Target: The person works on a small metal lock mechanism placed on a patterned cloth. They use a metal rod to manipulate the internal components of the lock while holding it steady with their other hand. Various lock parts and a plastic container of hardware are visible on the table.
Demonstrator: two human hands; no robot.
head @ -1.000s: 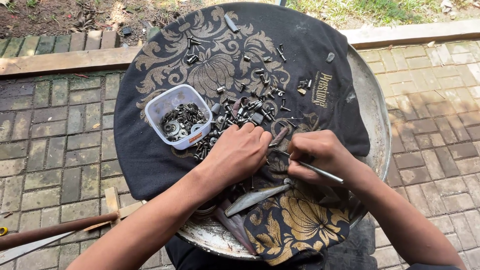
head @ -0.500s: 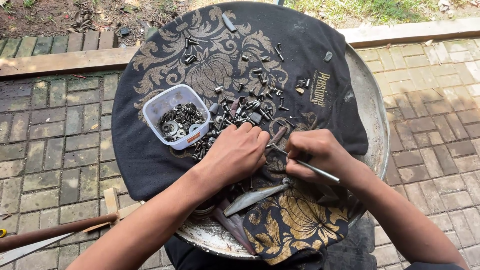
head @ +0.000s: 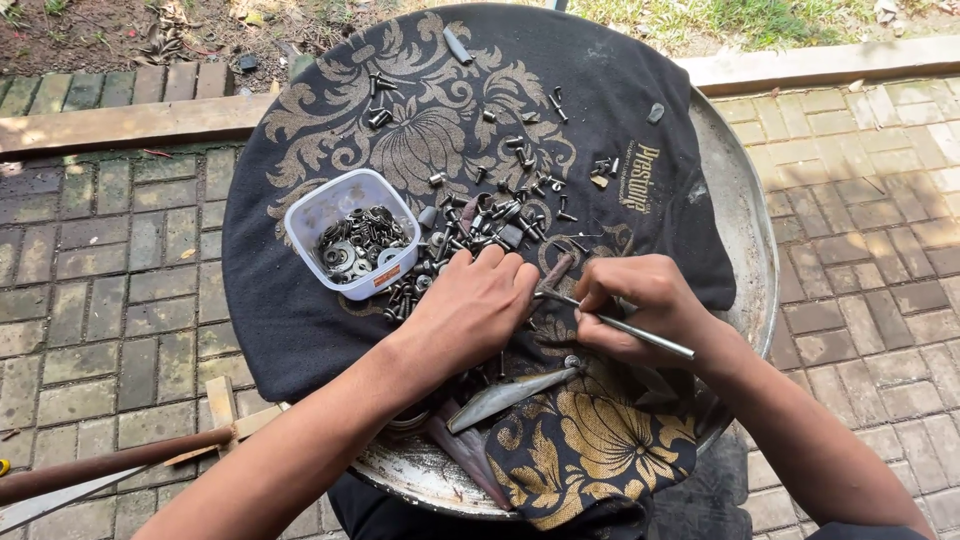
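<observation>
1. The left hand (head: 478, 305) is lying knuckles-up on the black cloth with gold flowers (head: 300, 300), fingers curled loosely over the pile of small bolts and screws (head: 480, 225); whether it is pinching one is hard to tell.
2. The right hand (head: 645, 305) is gripping a thin metal rod (head: 620, 326), which is pointing toward nine o'clock, its tip just beside the left fingers.
3. A clear plastic tub of washers (head: 352, 235) is sitting at ten o'clock from the left hand.
4. A flat metal blade (head: 510, 393) is lying at six o'clock, near both hands.
5. The cloth is draping over a round metal tray (head: 745, 240).
</observation>
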